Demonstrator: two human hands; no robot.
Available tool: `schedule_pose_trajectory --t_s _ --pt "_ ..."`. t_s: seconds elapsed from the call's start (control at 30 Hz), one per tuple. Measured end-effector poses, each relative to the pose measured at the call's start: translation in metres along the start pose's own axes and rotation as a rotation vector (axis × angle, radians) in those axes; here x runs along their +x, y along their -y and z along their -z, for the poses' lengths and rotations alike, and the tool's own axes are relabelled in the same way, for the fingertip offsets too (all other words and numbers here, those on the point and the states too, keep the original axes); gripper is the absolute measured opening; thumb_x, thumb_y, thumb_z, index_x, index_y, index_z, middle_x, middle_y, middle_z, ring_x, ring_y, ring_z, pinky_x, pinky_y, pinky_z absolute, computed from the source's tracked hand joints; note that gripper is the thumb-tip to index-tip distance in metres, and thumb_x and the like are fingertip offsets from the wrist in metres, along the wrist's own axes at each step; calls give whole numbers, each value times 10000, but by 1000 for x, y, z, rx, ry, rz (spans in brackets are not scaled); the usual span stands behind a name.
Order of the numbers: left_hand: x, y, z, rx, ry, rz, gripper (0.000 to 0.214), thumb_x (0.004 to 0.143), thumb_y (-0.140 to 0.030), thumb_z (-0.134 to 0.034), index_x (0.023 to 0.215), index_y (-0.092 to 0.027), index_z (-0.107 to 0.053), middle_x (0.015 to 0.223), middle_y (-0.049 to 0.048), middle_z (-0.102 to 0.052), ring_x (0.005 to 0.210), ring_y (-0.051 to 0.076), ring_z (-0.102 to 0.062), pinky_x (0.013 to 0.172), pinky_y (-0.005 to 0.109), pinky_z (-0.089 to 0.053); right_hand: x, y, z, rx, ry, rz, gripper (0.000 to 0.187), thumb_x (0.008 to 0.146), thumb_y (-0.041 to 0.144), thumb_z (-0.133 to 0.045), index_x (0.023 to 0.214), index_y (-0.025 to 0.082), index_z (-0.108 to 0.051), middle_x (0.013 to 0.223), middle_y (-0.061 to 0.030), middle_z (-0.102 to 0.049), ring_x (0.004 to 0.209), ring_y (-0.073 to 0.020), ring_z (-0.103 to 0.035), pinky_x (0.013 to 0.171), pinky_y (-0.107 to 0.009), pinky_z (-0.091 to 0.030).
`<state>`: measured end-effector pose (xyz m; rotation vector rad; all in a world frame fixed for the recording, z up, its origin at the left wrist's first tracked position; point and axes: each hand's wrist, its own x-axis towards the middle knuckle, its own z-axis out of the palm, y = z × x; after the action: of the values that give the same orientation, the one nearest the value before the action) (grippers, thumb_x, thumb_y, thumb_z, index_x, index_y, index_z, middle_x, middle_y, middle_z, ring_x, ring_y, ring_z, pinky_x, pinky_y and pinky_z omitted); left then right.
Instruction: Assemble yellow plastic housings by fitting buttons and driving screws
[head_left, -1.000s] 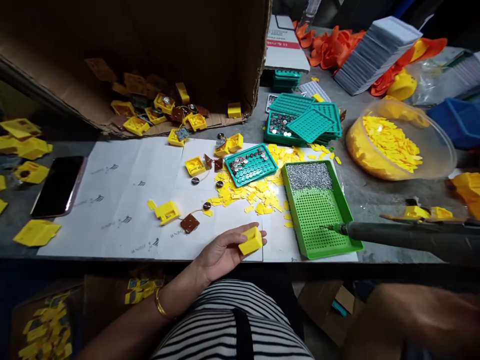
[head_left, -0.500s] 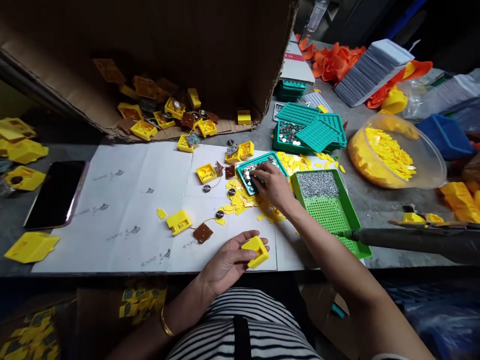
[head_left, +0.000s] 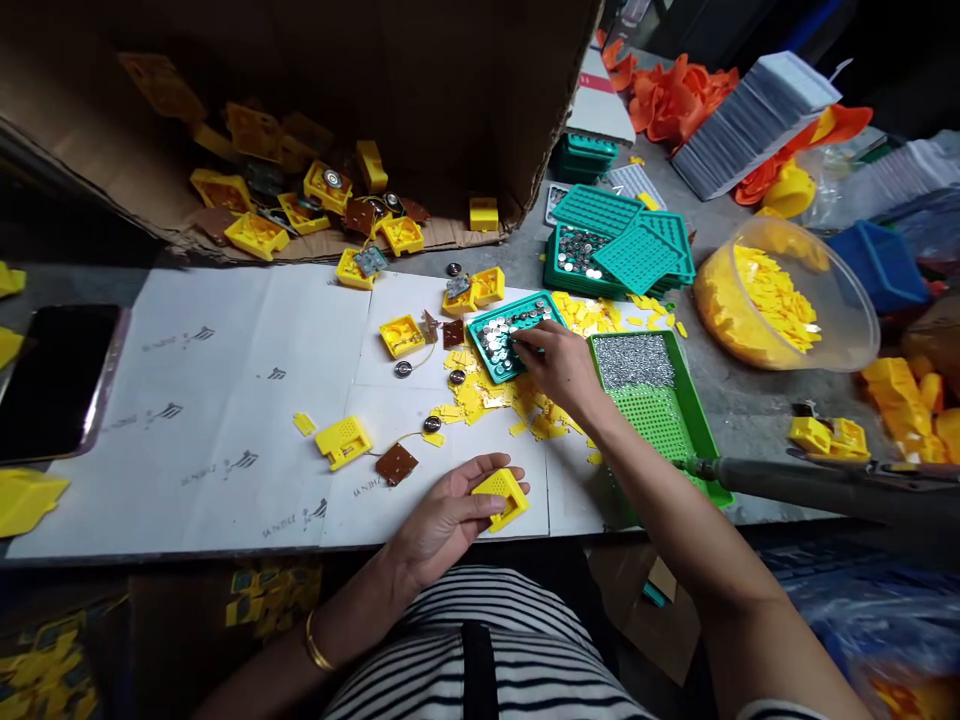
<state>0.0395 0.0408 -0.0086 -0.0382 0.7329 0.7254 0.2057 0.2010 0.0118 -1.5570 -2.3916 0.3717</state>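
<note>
My left hand is closed around a small yellow plastic case, held near the table's front edge with its grille holes and open recess facing up. My right hand reaches over a teal tray of small silver button cells. Its thumb and fingers are pinched together at the cells; what lies between the tips is too small to make out. Left of the hands lies another yellow case, wired to a brown circuit board and a small round part.
Yellow flat pieces are scattered beside the teal tray. A green tray of small metal parts sits under my right forearm, near a dark metal bar. A cardboard box stands behind; a clear bowl is at right, a phone at left.
The view has shifted slightly, so most things sit further left in the picture. My right fingers have drawn closer together over the button cells. The left hand keeps its hold on the yellow case.
</note>
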Motion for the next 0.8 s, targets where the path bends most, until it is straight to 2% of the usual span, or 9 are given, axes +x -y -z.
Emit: schedule_pose_trajectory --t_s 0.17,0.23,0.33,0.5,0.6,0.8 --pt "-2 -2 3 13 -18 -9 451 658 -31 -745 1069 -177 -631 1116 85 -697 1096 216 -650 1058 352 -410 5 0 7 -59 114 -27 236 872 186 -513 911 201 -745 915 -85 -699 791 -206 -636 714 -355 -472" --pt "-2 -2 3 21 -17 -7 461 661 -32 -748 1082 -177 -624 1122 86 -699 1093 215 -654 1043 342 -420 4 -4 14 21 117 -71 190 848 196 -552 892 196 -736 883 -65 -712 765 -190 -642 723 -356 -482" --pt "-3 -3 2 34 -7 12 452 689 -53 -744 1103 -176 -610 1128 93 -701 1083 210 -661 1007 324 -440 3 -12 21 229 52 -180 145 824 247 -606 883 179 -720 841 -49 -724 742 -170 -654 723 -343 -508" --pt "-3 -1 -1 58 -1 20 392 713 -77 -739 1072 -173 -615 1165 101 -685 1047 209 -674 986 328 -453 16 -14 14 447 34 -279 219 783 277 -665 949 149 -729 831 -65 -727 769 -179 -670 683 -324 -540" --pt "-3 -1 -1 59 -2 15 387 703 -89 -753 1057 -172 -621 1164 107 -678 1052 224 -672 994 349 -450 27 -8 8 387 83 -285 248 780 252 -673 992 148 -749 827 -69 -731 765 -187 -675 691 -336 -536" --pt "-4 -3 0 63 -27 -7 423 710 -107 -752 1107 -173 -621 1176 115 -678 1078 237 -665 993 350 -453 36 0 10 172 142 -249 199 781 210 -666 942 181 -780 837 -64 -747 759 -205 -678 704 -362 -511"
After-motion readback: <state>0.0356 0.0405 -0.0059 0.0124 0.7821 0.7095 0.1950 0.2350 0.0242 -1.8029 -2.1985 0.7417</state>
